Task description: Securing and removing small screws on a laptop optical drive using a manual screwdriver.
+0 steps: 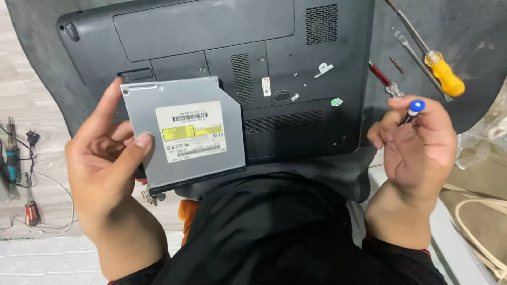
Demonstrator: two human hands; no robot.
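My left hand (108, 158) holds a flat grey optical drive (185, 132) by its left edge, thumb on top beside the white and yellow label. The drive is lifted over the near left part of a black laptop (222, 47) that lies upside down, its bottom panels and vents facing up. My right hand (417, 142) is closed on a small screwdriver with a blue cap (414, 108), held off the laptop's right edge. A small metal bracket (324, 69) lies on the laptop's base.
A dark grey mat (475, 31) lies under the laptop. On it at the right are a yellow-handled screwdriver (446, 74) and other slim tools (388, 84). A soldering iron and wires (13, 158) lie at the left on the pale floor. My dark clothing fills the bottom centre.
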